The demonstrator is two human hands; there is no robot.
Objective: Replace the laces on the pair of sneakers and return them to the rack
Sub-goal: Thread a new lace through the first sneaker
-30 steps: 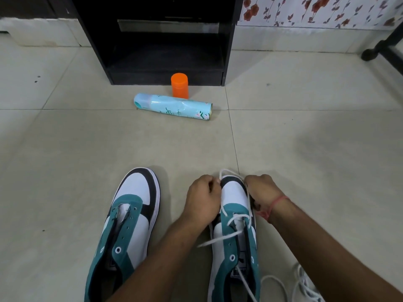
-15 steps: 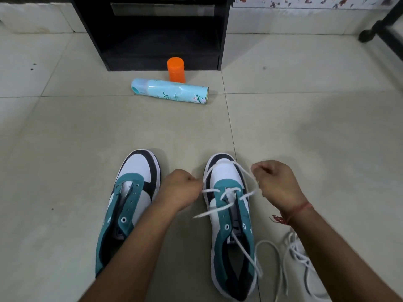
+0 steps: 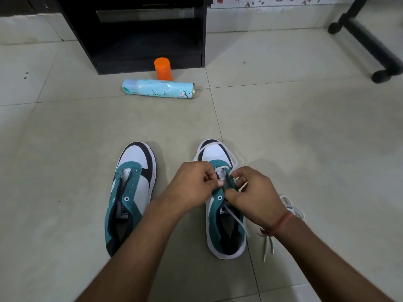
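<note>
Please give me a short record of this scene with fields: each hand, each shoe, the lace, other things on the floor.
left hand: pinches the lace at the right sneaker's eyelets
right hand: fingers curled at the same eyelets
right sneaker: partly laced, on the floor
left sneaker: no lace, eyelets empty
white lace: trails over the right sneaker to the floor
other: spray can lying, orange cap upright, black rack

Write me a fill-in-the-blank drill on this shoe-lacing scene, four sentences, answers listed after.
1. Both hands, left hand and right hand, work over the ____ sneaker.
2. The left sneaker has ____ lace in its eyelets.
3. The spray can lies on its ____ on the floor.
4. The cap behind the can is ____ in colour.

Missing words: right; no; side; orange
</note>
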